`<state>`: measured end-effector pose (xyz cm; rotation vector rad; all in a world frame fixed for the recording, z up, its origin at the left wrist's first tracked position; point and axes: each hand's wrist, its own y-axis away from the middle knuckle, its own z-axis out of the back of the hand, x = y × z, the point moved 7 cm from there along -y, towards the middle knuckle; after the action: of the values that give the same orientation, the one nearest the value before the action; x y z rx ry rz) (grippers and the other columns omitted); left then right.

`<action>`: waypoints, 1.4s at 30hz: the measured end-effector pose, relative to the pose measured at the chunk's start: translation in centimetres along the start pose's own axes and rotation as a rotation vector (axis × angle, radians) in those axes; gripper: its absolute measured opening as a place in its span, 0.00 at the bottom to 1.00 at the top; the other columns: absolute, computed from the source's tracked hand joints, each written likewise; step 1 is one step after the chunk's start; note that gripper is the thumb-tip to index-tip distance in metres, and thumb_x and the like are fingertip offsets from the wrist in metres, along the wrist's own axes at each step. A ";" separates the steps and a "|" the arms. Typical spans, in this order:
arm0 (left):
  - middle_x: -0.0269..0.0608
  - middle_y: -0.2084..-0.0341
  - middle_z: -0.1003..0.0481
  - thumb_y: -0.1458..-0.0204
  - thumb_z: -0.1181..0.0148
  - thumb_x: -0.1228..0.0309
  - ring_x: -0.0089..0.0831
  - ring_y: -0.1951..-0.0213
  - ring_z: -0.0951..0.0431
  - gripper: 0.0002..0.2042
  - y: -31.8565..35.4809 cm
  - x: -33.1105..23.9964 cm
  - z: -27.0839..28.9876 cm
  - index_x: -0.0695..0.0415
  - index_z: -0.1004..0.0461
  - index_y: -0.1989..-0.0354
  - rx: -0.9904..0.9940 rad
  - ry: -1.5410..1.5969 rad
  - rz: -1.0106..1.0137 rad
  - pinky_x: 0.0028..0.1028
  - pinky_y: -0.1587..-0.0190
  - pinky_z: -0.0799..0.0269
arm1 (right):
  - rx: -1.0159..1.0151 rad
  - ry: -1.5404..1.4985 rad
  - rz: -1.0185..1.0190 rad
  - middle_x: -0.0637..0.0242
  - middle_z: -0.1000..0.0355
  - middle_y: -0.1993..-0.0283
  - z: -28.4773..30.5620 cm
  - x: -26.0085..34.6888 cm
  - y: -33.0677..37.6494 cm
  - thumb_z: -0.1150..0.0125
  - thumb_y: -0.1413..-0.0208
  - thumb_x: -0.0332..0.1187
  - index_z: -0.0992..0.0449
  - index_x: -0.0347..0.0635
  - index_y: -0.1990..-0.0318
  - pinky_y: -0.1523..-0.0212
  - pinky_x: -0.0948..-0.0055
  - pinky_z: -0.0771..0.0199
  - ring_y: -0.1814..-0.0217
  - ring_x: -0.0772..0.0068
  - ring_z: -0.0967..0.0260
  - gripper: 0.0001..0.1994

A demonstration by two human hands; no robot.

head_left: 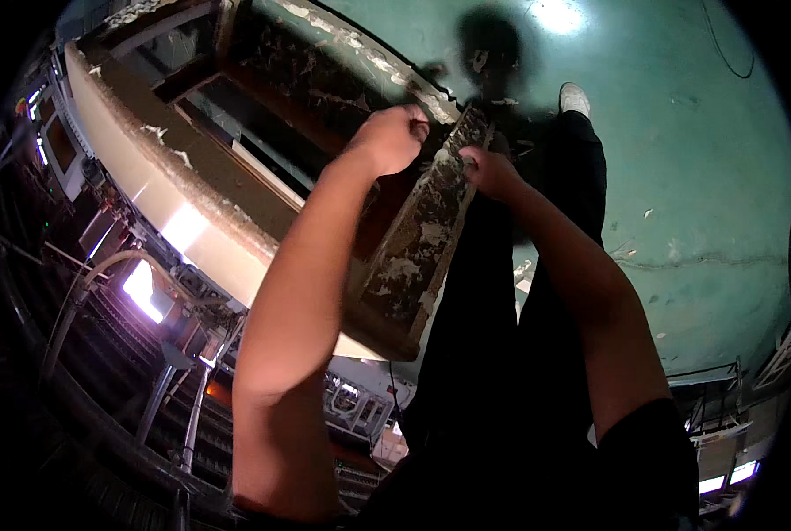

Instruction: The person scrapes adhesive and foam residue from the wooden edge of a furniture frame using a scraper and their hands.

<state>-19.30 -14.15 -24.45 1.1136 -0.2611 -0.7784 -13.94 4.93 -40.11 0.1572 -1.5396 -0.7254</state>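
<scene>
Left hand point(394, 134) clenched in a fist above the open, paint-flaked brown wooden box frame point(236, 190), grasping nothing visible. Right hand point(488, 170) gripping the frame's near-right edge beam point(422, 239). Inside the frame, only dark hollow.

Brown, white-flecked frame point(413, 257); green floor point(696, 177); black trousers point(493, 354)

We see the frame point(236, 168) filling the upper left of the picture, its near rail point(422, 239) slanting down through the centre. Our left hand point(388, 137) sits above that rail, our right hand point(491, 173) on its upper end. The floor point(696, 177) spreads right, machinery point(148, 354) lower left.
</scene>
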 end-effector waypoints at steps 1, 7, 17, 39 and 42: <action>0.55 0.58 0.19 0.39 0.43 0.65 0.50 0.54 0.18 0.13 -1.4 2.0 -1.8 0.60 0.22 0.52 0.030 -0.019 0.071 0.39 0.49 0.25 | 0.080 0.055 -0.017 0.49 0.22 0.50 -0.6 -0.4 -0.8 0.44 0.41 0.32 0.24 0.43 0.43 0.44 0.51 0.26 0.45 0.42 0.25 0.18; 0.54 0.60 0.19 0.55 0.32 0.69 0.48 0.60 0.17 0.15 -3.6 15.0 -15.0 0.56 0.18 0.56 0.500 -0.451 0.012 0.44 0.54 0.21 | 0.380 -0.015 0.219 0.56 0.23 0.47 -6.4 2.0 -4.6 0.41 0.47 0.25 0.22 0.47 0.44 0.40 0.56 0.27 0.41 0.45 0.27 0.21; 0.39 0.64 0.22 0.44 0.35 0.63 0.38 0.65 0.24 0.13 0.8 14.6 -17.2 0.62 0.21 0.62 0.472 0.624 0.754 0.47 0.62 0.21 | 0.282 0.227 -0.036 0.58 0.25 0.42 -4.4 -4.4 -3.1 0.34 0.50 0.31 0.23 0.52 0.41 0.41 0.53 0.24 0.40 0.47 0.27 0.25; 0.58 0.53 0.20 0.40 0.39 0.50 0.51 0.49 0.20 0.27 -9.0 11.6 -19.9 0.64 0.24 0.47 0.237 0.008 0.321 0.44 0.46 0.25 | 0.171 -0.530 -0.261 0.57 0.19 0.57 -8.7 -9.9 -5.7 0.46 0.41 0.25 0.20 0.34 0.52 0.49 0.64 0.24 0.54 0.65 0.23 0.12; 0.60 0.54 0.20 0.41 0.40 0.48 0.57 0.48 0.21 0.27 -9.9 10.1 -19.3 0.63 0.22 0.50 0.206 -0.162 0.273 0.48 0.46 0.25 | 0.125 -0.584 -0.325 0.59 0.20 0.59 -9.1 -10.3 -5.5 0.46 0.41 0.26 0.20 0.33 0.54 0.51 0.66 0.24 0.55 0.68 0.23 0.12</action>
<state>-5.67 -9.48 -43.54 1.1789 -0.6285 -0.6070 -5.94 2.79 -52.36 0.3134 -2.1482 -0.9873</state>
